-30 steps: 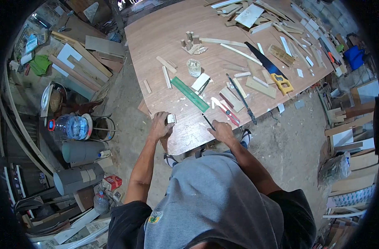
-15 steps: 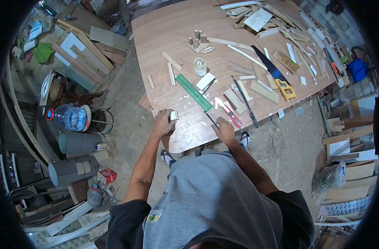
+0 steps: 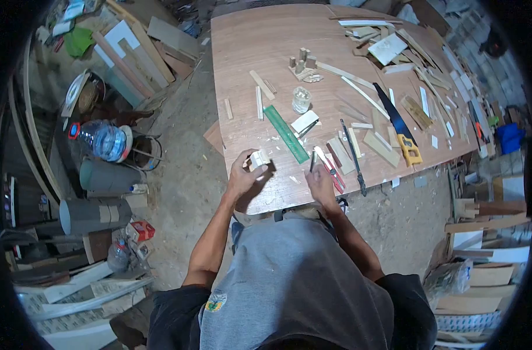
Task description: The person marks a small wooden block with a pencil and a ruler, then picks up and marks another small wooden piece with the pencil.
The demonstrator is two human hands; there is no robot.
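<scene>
My left hand (image 3: 243,177) grips a small pale wooden block (image 3: 259,157) between thumb and fingers, over the near left part of the table. Opposite it, my right hand (image 3: 321,185) is closed on a thin dark pencil-like tool (image 3: 313,161), pointing away from me; I cannot tell its exact kind. A green ruler (image 3: 285,135) lies between and beyond the hands. Right beside my right hand is a red-handled cutter (image 3: 334,175). Farther right rest a narrow dark file-like tool (image 3: 353,156) and a handsaw with a yellow handle (image 3: 408,149).
A clear jar (image 3: 301,100) stands mid-table near a white box-like piece (image 3: 305,121). Upright wooden pegs on a small base (image 3: 301,71) are behind it. Scrap wood (image 3: 388,48) is heaped at the far right. A large water bottle (image 3: 105,141) sits left of the table.
My left hand has lifted and turned the wooden block, bringing it rightward. My right hand has swung the thin dark tool from slanting left to nearly straight ahead. The whole view has shifted slightly.
</scene>
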